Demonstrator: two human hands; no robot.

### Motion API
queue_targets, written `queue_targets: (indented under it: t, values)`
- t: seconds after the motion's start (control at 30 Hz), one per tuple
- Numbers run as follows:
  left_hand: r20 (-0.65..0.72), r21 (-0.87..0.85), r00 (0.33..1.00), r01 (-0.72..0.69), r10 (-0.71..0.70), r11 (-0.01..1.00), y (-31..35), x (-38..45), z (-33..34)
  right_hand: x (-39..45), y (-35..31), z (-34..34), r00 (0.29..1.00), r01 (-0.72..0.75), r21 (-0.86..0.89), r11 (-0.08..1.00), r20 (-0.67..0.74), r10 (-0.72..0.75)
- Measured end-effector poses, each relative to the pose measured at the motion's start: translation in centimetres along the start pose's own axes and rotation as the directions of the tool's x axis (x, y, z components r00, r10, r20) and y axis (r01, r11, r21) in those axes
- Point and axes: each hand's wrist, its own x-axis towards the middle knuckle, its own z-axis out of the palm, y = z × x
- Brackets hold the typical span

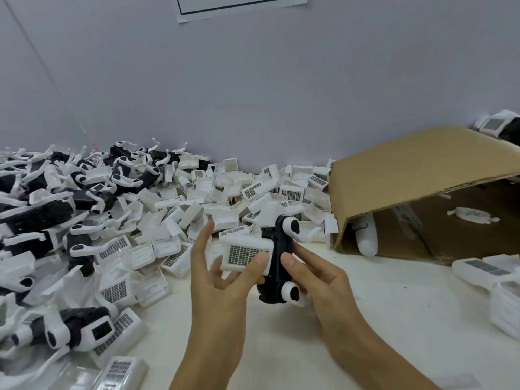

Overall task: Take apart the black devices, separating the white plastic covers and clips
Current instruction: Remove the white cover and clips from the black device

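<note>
A single head-worn wide-angle camera looks forward and down over the table [365, 319], close to the two hands at the lower centre. It faces a grey wall [253, 94] that bends with the lens. The table's far edges blur, so its extent is perhaps wider than shown.

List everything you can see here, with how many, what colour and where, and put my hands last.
black device: one, black with white clips, held between both hands
white cover: one, white with grid label, against the device's left side
loose covers: many, white, piled along the wall
devices pile: many, black and white, far left
cardboard box: one, brown, on its side, right
paper sheet: one, white, on wall
table: one, white
left hand: thumb on the cover
right hand: gripping the device
</note>
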Motion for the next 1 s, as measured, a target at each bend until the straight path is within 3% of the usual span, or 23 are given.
queue_targets:
  t: [0.13, 0.23, 0.37, 0.53, 0.73, 0.9, 1.0]
  values:
    - [0.011, 0.282, 0.992, -0.122, 0.124, 0.951, 0.4, 0.1, -0.7, 0.0, -0.1, -0.1, 1.0, 0.007, -0.011, 1.0, 0.0, -0.007]
    - [-0.034, 0.473, 0.973, -0.185, 0.228, 0.861, 0.2, 0.4, -1.1, 0.0, -0.2, -0.1, 1.0, 0.009, 0.031, 0.999, 0.002, -0.009]
    - [0.052, 0.596, 0.967, -0.23, 0.249, 0.769, -0.2, -0.2, -0.8, 0.0, -0.3, 0.0, 1.0, 0.016, 0.04, 0.999, 0.014, -0.017]
    - [0.194, 0.612, 0.98, -0.154, 0.041, 0.776, -0.6, -0.4, -1.1, 0.0, -0.5, -0.1, 0.999, 0.036, 0.089, 0.995, -0.01, -0.035]
    - [0.118, 0.43, 0.986, -0.159, 0.12, 0.889, -0.4, -0.2, -0.4, 0.0, -0.5, 0.0, 0.998, 0.055, 0.091, 0.994, -0.006, -0.055]
    - [0.161, 0.344, 0.987, -0.083, 0.028, 0.935, -0.7, -0.5, 0.0, -0.2, -0.2, 0.1, 0.994, 0.025, 0.005, 1.0, 0.109, -0.025]
    - [0.233, 0.307, 0.967, 0.028, -0.104, 0.951, -0.9, -0.5, -0.2, -0.3, -0.2, 0.1, 0.99, 0.04, -0.03, 0.999, 0.138, -0.035]
